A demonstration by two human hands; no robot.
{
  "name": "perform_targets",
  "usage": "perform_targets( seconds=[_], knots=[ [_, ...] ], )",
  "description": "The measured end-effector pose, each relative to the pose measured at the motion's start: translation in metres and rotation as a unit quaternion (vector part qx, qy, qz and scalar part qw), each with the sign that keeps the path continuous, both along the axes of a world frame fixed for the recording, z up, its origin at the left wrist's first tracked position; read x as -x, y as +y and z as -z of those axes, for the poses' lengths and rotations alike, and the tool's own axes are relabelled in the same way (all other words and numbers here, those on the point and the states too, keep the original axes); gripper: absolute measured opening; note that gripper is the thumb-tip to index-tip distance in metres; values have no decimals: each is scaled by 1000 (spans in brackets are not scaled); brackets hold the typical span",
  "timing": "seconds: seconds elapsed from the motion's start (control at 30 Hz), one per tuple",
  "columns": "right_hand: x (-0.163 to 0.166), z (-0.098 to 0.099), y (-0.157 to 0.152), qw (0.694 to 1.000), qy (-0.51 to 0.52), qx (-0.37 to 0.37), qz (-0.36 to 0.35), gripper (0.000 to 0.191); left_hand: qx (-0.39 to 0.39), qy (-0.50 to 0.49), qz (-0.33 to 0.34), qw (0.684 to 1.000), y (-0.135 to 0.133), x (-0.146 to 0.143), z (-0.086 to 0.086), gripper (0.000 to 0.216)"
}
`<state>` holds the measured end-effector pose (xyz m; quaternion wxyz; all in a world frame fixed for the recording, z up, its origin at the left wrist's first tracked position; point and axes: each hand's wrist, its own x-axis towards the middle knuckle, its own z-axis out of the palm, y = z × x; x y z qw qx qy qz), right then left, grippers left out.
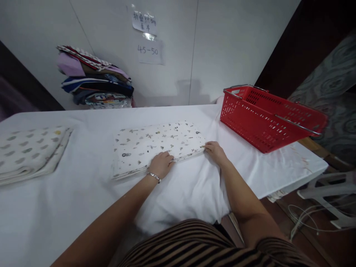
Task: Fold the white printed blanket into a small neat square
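Observation:
A white cloth with small grey and brown prints, folded into a long rectangle, lies in front of me. My left hand, with a metal bracelet at its wrist, rests at the middle of the near edge, its fingers curled onto the layers. At the near right corner my right hand pinches the fabric between thumb and fingers. Both hands are closed on this same cloth. Further left sits another folded cloth, white with grey leaf-like or heart-like marks and thicker in its layers.
White fabric covers the table. A red plastic basket with metal handles stands at the right end. Against the wall is a stack of folded textiles; paper signs hang above. A white plastic stool is on the floor at right.

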<state>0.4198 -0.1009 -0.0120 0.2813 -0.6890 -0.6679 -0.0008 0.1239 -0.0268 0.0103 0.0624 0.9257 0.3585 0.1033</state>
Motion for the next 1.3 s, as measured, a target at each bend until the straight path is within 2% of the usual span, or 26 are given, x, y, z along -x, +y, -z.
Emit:
perform_targets(
  seconds=[0.2,0.5,0.83,0.93,1.13,1.3],
  knots=[
    [-1,3,1,1000,9,-17,-4,23,16,-3,-7,1000,2,0,-1,30],
    [-6,6,0,999,32,19,-12,33,3,24,-50,998,9,-7,0,34],
    [-7,7,1,1000,24,-8,18,25,-22,13,-19,999,2,-3,4,33],
    [-7,7,1,999,31,3,23,25,-31,22,-19,999,0,-4,3,33],
    [-13,14,1,992,124,0,6,34,-36,50,-25,998,-7,-6,-4,32],
    [-12,13,3,968,232,-12,99,32,-32,41,-20,998,-9,-4,-4,26]
  ],
)
